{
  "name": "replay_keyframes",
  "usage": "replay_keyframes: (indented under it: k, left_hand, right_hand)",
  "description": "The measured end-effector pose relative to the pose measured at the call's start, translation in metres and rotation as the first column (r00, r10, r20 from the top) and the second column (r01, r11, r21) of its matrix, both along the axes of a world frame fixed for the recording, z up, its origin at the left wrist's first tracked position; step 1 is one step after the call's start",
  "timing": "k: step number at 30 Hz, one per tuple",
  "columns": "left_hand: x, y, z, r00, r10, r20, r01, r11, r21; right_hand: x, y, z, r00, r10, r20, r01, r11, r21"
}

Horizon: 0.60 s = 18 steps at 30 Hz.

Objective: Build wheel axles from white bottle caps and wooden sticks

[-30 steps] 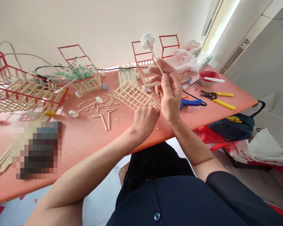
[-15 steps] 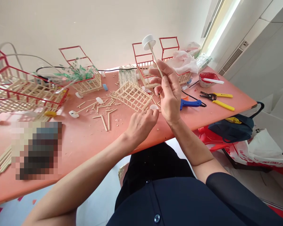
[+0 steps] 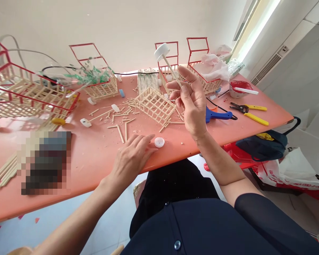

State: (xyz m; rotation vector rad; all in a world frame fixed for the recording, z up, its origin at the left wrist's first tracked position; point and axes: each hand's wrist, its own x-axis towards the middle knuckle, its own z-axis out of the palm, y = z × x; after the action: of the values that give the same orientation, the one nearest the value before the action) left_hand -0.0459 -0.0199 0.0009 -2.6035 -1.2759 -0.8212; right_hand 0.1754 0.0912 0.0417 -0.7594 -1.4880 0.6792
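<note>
Left hand (image 3: 134, 154) was empty, fingers parted, just beside a loose cap (image 3: 159, 142) on the bench (image 3: 93, 156) (apparently a cap-handling step, next calling for a rim pinch), while right hand (image 3: 191, 102) pinched a cap-tipped stick (image 3: 172, 71), slatted frame (image 3: 155, 105) beyond.

Orange-pink table (image 3: 90, 166) carrying a small wooden lattice (image 3: 156, 107), scattered stick pieces (image 3: 120, 134), a round white cap (image 3: 159, 142), yellow-handled pliers (image 3: 244, 108) and a red-stained cup (image 3: 235, 93).

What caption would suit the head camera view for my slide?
Right hand holding a stick tipped with a white cap; left hand beside a loose cap on the orange table.
</note>
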Motion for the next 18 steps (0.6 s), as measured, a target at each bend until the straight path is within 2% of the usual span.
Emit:
replay_keyframes:
  k: [3,5,8,10,12,14,16,18]
  left_hand:
    - [0.009,0.005,-0.002,0.991,0.122,0.053,-0.115,0.986,-0.12]
    - [0.015,0.008,-0.003,0.984,0.159,0.082,-0.142,0.973,-0.182]
    - [0.021,0.01,-0.003,0.965,0.157,0.208,-0.096,0.956,-0.277]
    - [0.021,0.009,0.0,0.91,0.195,0.366,-0.046,0.925,-0.378]
    - [0.018,0.007,0.004,0.772,0.29,0.566,0.071,0.845,-0.529]
    - [0.014,0.006,0.008,0.533,0.425,0.732,0.294,0.718,-0.631]
    - [0.009,0.006,0.011,0.288,0.537,0.793,0.517,0.61,-0.601]
    - [0.006,0.007,0.013,0.129,0.611,0.781,0.675,0.522,-0.521]
  right_hand:
    - [0.0,0.0,0.001,0.998,0.034,-0.051,-0.034,0.999,-0.011]
    - [-0.001,-0.002,0.002,0.995,0.04,-0.09,-0.045,0.997,-0.056]
    - [-0.002,-0.004,0.004,0.983,0.061,-0.171,-0.081,0.991,-0.11]
    - [-0.003,-0.005,0.005,0.976,0.084,-0.2,-0.108,0.988,-0.114]
    - [-0.003,-0.006,0.007,0.97,0.11,-0.217,-0.135,0.986,-0.101]
    - [-0.003,-0.007,0.008,0.961,0.134,-0.241,-0.161,0.983,-0.093]
    - [-0.003,-0.007,0.009,0.957,0.139,-0.253,-0.17,0.979,-0.108]
    - [-0.003,-0.007,0.009,0.962,0.124,-0.242,-0.159,0.978,-0.133]
